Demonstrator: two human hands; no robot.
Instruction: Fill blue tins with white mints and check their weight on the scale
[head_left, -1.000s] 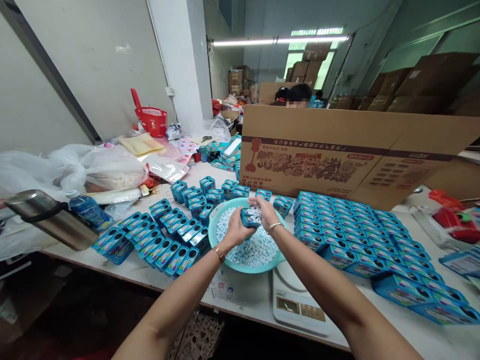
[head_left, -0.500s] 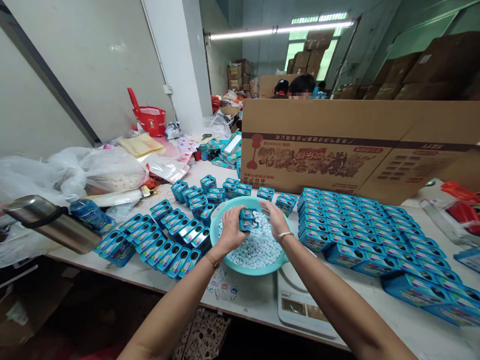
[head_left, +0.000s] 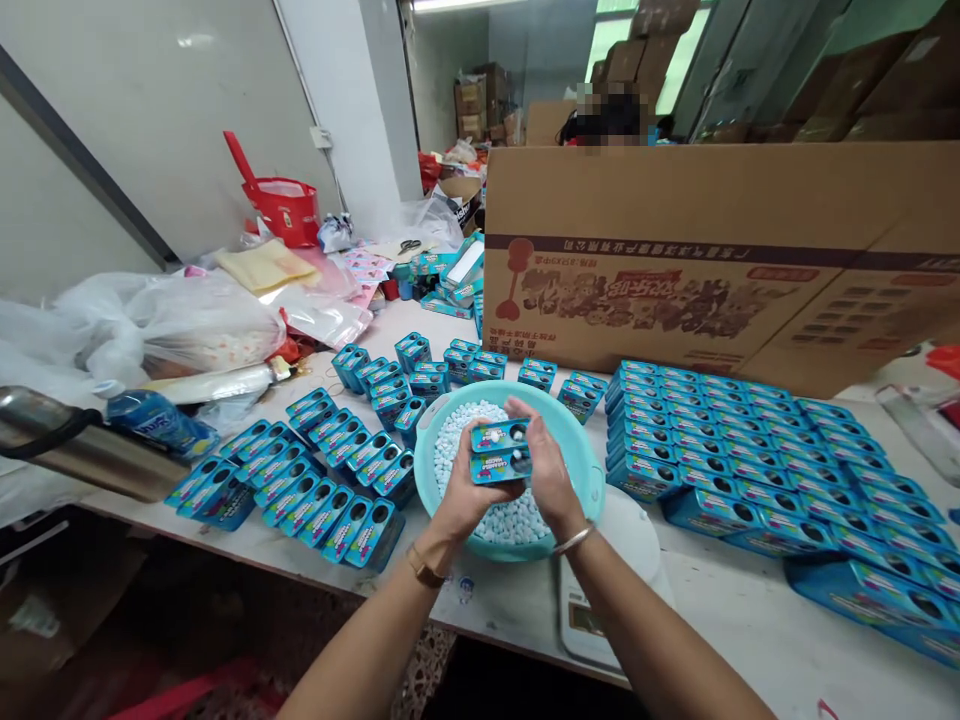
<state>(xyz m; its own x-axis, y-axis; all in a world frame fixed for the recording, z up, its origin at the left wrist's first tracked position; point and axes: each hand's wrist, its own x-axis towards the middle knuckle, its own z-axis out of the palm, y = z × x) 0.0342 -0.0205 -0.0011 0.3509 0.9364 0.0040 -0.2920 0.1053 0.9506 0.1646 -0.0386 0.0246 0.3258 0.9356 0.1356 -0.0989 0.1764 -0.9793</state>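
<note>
My left hand [head_left: 459,505] is wrapped round two small blue printed boxes [head_left: 496,467], held side by side above a turquoise basin [head_left: 589,430]. Each box has a round hole in its upper face, with white pieces showing at the holes. My right hand [head_left: 551,475] is at their right end, fingers stretched out and apart; whether it touches the boxes I cannot tell. Small pale pellets [head_left: 463,428] fill the bottom of the basin, partly hidden behind my hands. Under the basin's right side is a white scale [head_left: 637,530].
Blue boxes with holes stand in groups left [head_left: 330,500] and in dense rows right [head_left: 720,440]. A large cardboard sheet [head_left: 637,200] stands behind them, a person's head beyond it. A steel flask [head_left: 90,450], blue bottle [head_left: 154,420] and plastic bags [head_left: 202,320] lie left.
My left hand has tilted the two boxes so their holed faces show more, and brought them lower. My right hand has moved down beside them. The camera view has tipped downward.
</note>
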